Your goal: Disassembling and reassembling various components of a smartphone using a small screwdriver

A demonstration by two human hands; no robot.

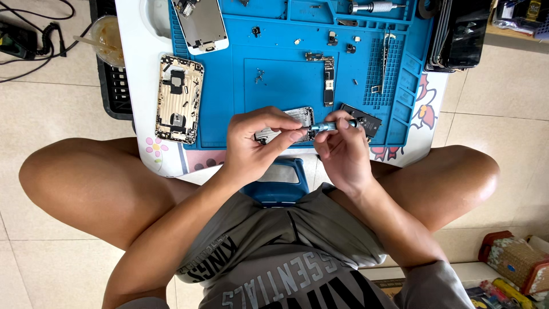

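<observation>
— Blue work mat (286, 74), white table (134, 68) with pink flower print.
— Gold phone shell (179, 98), black battery (362, 121), silver plate (297, 117), blue screwdriver (329, 126).
— Grey shorts (274, 252) with white and black lettering; beige floor tiles (51, 114).

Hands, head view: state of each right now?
Left hand: closed, pinching the silver phone part against the blue mat.
Right hand: closed on the small blue screwdriver, tip at the part.

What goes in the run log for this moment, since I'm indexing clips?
left hand: steadies phone housing | right hand: holds screwdriver, tip at housing | surface: blue repair mat
</observation>
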